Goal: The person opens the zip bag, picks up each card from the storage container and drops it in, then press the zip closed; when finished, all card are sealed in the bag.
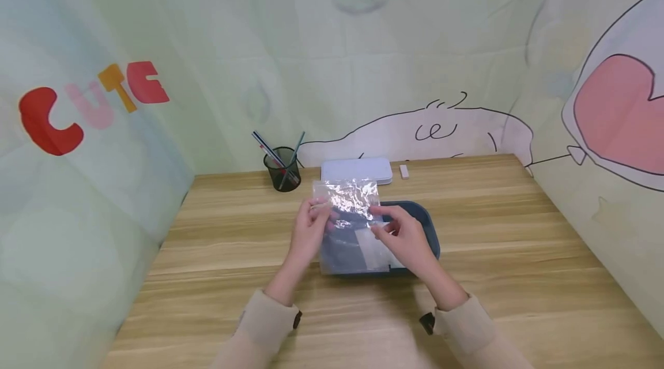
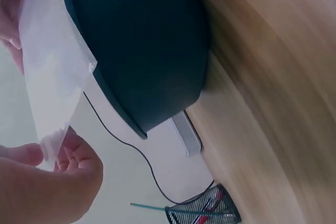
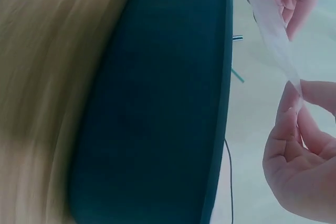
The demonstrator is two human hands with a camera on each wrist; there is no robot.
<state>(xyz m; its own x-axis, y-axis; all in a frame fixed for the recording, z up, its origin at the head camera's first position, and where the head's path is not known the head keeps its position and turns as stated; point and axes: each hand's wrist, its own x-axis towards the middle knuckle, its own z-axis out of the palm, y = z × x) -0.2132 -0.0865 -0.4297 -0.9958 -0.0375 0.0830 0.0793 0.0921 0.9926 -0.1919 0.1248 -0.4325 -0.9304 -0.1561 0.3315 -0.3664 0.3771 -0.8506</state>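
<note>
A clear, crinkled plastic bag [image 1: 349, 203] is held up between both hands above a dark blue tray [image 1: 428, 226] on the wooden table. My left hand [image 1: 311, 223] pinches the bag's left edge near the top. My right hand [image 1: 399, 233] pinches the right edge a little lower. In the left wrist view the bag [image 2: 50, 72] hangs from thumb and fingers beside the tray [image 2: 142, 51]. The right wrist view has the bag's thin edge [image 3: 273, 40] caught between the fingertips, with the tray [image 3: 163, 108] filling the middle.
A white flat case [image 1: 356, 170] lies behind the tray, with a small white eraser [image 1: 404, 171] to its right. A black mesh pen cup [image 1: 282, 169] with pens stands at the back left. Fabric walls close in the wooden table [image 1: 519, 253] on three sides.
</note>
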